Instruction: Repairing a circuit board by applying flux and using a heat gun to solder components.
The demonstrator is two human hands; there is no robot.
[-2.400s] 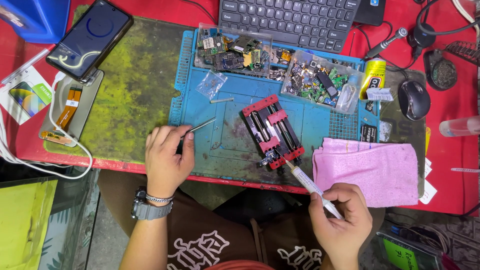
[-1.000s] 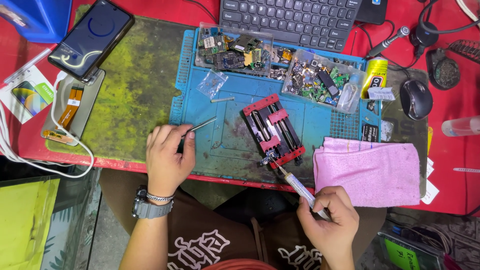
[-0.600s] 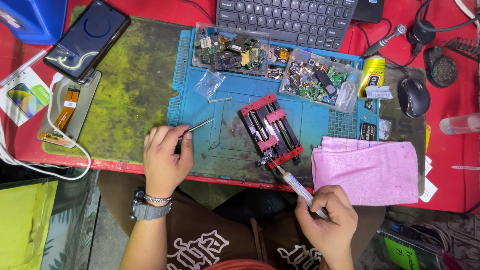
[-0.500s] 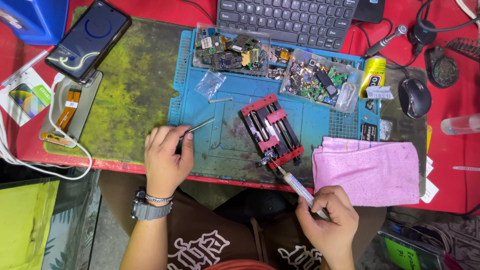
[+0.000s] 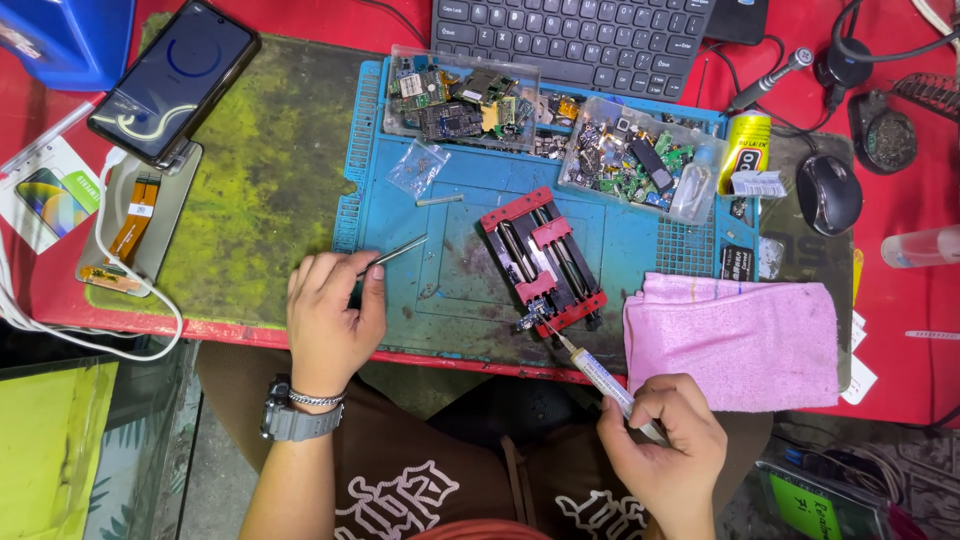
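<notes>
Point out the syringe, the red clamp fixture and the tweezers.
syringe (image 5: 603,377): head view, on its clear barrel, above the right hand (image 5: 665,450).
red clamp fixture (image 5: 543,261): head view, on its middle red block.
tweezers (image 5: 397,253): head view, on the metal shaft beyond the left hand (image 5: 330,320).

Both forearms are bare. The left wrist carries a grey watch (image 5: 290,420) and a thin metal bracelet (image 5: 315,399). The shirt (image 5: 420,490) is dark brown with pale lettering, perhaps a logo.

Single head cam, looking steeply down at the blue mat (image 5: 470,250) on the bench, close, w/ both hands in view.
</notes>
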